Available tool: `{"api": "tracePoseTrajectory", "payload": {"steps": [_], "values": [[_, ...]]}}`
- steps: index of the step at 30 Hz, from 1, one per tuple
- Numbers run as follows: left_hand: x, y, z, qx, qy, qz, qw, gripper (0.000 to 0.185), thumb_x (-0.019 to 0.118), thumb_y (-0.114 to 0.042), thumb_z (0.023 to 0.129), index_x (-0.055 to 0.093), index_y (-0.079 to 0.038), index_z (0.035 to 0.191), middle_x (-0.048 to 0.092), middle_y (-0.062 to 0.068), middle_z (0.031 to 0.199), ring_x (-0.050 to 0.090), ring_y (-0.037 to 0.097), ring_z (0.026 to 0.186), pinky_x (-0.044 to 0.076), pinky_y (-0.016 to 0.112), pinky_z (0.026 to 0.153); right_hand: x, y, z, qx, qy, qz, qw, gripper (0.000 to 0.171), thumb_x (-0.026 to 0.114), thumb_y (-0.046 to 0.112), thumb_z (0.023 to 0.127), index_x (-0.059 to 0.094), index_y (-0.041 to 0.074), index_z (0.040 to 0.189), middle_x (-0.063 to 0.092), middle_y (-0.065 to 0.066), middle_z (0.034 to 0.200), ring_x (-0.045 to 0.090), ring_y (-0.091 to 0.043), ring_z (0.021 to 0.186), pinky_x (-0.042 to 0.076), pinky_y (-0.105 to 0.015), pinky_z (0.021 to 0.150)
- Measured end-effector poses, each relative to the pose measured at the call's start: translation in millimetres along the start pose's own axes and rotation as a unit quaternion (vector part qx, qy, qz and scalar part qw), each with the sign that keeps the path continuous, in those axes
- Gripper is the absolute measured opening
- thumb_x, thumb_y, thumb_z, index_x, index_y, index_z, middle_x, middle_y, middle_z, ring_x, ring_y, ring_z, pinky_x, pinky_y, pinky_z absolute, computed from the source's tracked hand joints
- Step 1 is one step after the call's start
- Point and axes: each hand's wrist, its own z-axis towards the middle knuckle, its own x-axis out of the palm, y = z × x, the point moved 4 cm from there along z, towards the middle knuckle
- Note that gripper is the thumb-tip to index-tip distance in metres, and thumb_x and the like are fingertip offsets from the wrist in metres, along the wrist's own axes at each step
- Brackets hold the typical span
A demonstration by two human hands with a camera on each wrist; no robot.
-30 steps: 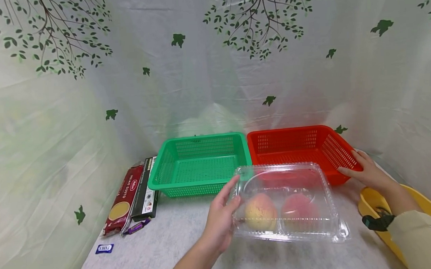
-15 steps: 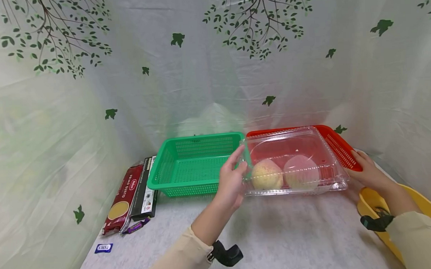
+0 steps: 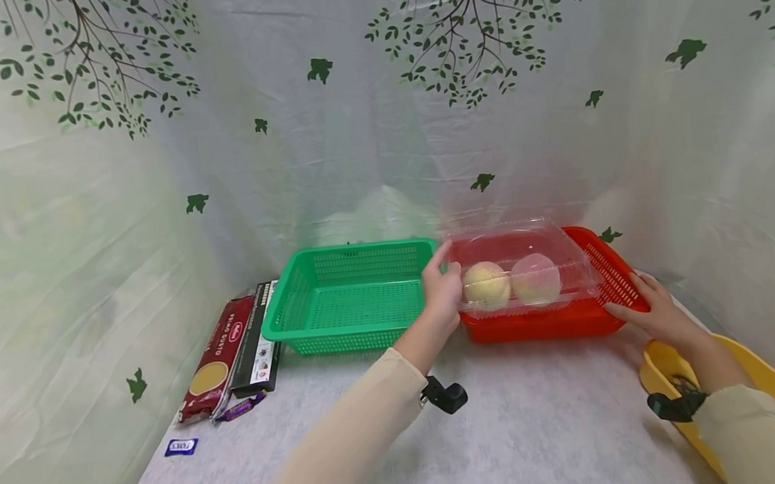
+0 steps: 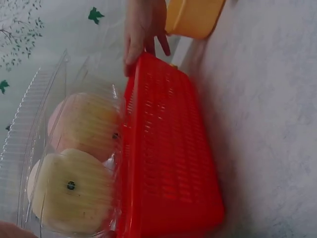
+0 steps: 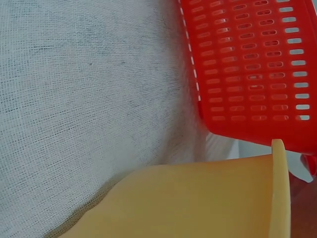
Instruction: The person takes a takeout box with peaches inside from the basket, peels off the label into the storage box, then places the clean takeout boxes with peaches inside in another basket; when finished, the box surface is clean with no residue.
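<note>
A clear plastic clamshell box (image 3: 522, 237) with two peaches inside is over the red basket (image 3: 544, 327). One peach (image 3: 487, 285) is yellowish, the other peach (image 3: 536, 278) pinker. My left hand (image 3: 442, 290) grips the box by its left end, thumb and fingers at the edge. In the left wrist view, the box (image 4: 34, 124) is level with the basket's rim; whether it touches the basket I cannot tell. My right hand (image 3: 662, 314) holds the basket's right rim, also seen in the left wrist view. Its fingers outside the rim are partly hidden.
A green basket (image 3: 359, 340) adjoins the red one on the left. Left of it lie a red biscuit pack (image 3: 221, 354), a black box (image 3: 257, 353), a purple-wrapped bar (image 3: 241, 407) and a small blue packet (image 3: 181, 446). A yellow bin (image 3: 760, 361) stands under my right forearm.
My left hand has carried the box of peaches forward, from in front of the red basket to over it. My right hand stays at the basket's right rim.
</note>
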Motion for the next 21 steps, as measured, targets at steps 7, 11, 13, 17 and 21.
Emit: {"api": "tracePoseTrajectory", "payload": {"steps": [7,11,13,17,21], "values": [[26.2,6.5,19.1,0.022,-0.024,0.052,0.9982,0.050,0.051,-0.005,0.102,0.053,-0.027,0.146,0.047,0.004,0.154,0.059,0.022,0.098,0.057,0.031,0.077,0.7,-4.3,2.3,0.003,-0.005,-0.003,1.000,0.105,0.056,0.056,0.095,-0.014,0.010,0.158,-0.020,-0.034,0.160,0.016,-0.062,0.131,0.054,-0.063,0.091],[40.3,13.3,26.2,0.036,-0.042,0.094,0.9941,0.047,0.051,-0.003,0.101,0.055,-0.023,0.144,0.047,0.005,0.153,0.051,0.026,0.134,0.055,0.040,0.100,-0.2,-5.5,1.3,0.006,-0.008,-0.001,1.000,0.105,0.057,0.057,0.094,-0.013,0.011,0.158,-0.019,-0.034,0.160,0.015,-0.062,0.133,0.051,-0.066,0.093],[46.6,18.3,27.8,0.030,-0.044,0.101,0.9935,0.047,0.051,-0.003,0.101,0.055,-0.022,0.144,0.046,0.006,0.153,0.050,0.028,0.134,0.057,0.042,0.095,-0.2,-5.8,0.5,0.003,-0.009,-0.002,1.000,0.105,0.057,0.057,0.095,-0.013,0.011,0.158,-0.019,-0.034,0.160,0.014,-0.063,0.134,0.048,-0.069,0.096],[55.5,26.5,30.0,0.026,-0.055,0.111,0.9920,0.045,0.052,-0.004,0.100,0.057,-0.019,0.142,0.046,0.009,0.150,0.049,0.028,0.132,0.056,0.040,0.097,0.7,-5.9,0.2,-0.005,-0.015,-0.002,1.000,0.106,0.058,0.057,0.094,-0.012,0.010,0.159,-0.017,-0.033,0.161,0.013,-0.063,0.136,0.041,-0.073,0.100],[61.0,33.5,32.6,0.041,-0.071,0.133,0.9877,0.042,0.053,-0.004,0.100,0.060,-0.017,0.139,0.048,0.011,0.145,0.049,0.029,0.132,0.052,0.039,0.105,0.8,-5.1,0.3,-0.009,-0.018,-0.005,1.000,0.106,0.057,0.058,0.093,-0.011,0.010,0.159,-0.016,-0.032,0.162,0.014,-0.062,0.136,0.041,-0.073,0.100]]}}
